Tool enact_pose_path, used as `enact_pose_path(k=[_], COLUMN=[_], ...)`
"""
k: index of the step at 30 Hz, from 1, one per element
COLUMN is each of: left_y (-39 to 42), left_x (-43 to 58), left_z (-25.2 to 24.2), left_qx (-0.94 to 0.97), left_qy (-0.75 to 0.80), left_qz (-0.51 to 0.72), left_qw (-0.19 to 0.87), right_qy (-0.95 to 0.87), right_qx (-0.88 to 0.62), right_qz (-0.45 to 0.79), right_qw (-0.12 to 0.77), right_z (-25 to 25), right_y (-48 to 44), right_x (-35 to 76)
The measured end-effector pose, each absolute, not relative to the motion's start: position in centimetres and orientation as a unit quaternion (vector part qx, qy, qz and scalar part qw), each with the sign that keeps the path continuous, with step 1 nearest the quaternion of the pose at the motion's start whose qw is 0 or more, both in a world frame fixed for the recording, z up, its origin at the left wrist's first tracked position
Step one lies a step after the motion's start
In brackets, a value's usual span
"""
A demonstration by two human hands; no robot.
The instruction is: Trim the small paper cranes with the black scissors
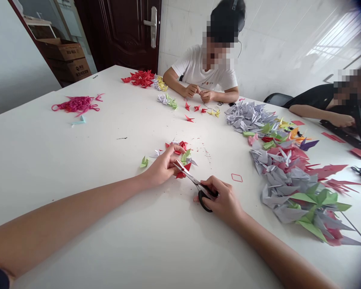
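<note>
My right hand (pixel 225 200) grips the black handles of a pair of scissors (pixel 195 182), blades open and pointing up-left. Their tips meet a small red folded paper piece (pixel 183 170) that my left hand (pixel 162 164) pinches against the white table (pixel 78 160). Just beyond my left fingers lies a little cluster of red, green and grey folded pieces (pixel 182 150). A single green piece (pixel 144 162) sits to the left of my left hand.
A big heap of grey, red and green folded paper (pixel 291 176) fills the right side. A red paper ring (pixel 236 177) lies by my right hand. Pink strips (pixel 76 104) lie far left. Two other people sit across, one folding paper, beside red and yellow piles (pixel 142 78).
</note>
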State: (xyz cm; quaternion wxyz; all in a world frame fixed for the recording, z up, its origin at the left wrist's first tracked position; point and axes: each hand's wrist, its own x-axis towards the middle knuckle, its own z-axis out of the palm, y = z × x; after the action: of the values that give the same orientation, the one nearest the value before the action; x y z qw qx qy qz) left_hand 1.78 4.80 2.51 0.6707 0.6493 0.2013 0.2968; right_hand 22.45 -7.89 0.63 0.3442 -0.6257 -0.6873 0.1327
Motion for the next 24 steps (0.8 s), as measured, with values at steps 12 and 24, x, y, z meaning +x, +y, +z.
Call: enact_pose_path(k=[12,24], left_y=[4.71,4.73], left_x=[1.52,1.60], left_z=[1.80,1.95], left_qx=[0.671,0.660], left_qy=[0.196,0.208], left_qz=[0.289,0.292], left_qw=[0.654,0.660], right_qy=[-0.695,-0.680], right_qx=[-0.625,-0.646], right_qz=[0.108,0.120], right_qw=[0.338,0.324], right_z=[0.50,0.78], right_y=[-8.07,-8.01], right_x=[22.45,22.36])
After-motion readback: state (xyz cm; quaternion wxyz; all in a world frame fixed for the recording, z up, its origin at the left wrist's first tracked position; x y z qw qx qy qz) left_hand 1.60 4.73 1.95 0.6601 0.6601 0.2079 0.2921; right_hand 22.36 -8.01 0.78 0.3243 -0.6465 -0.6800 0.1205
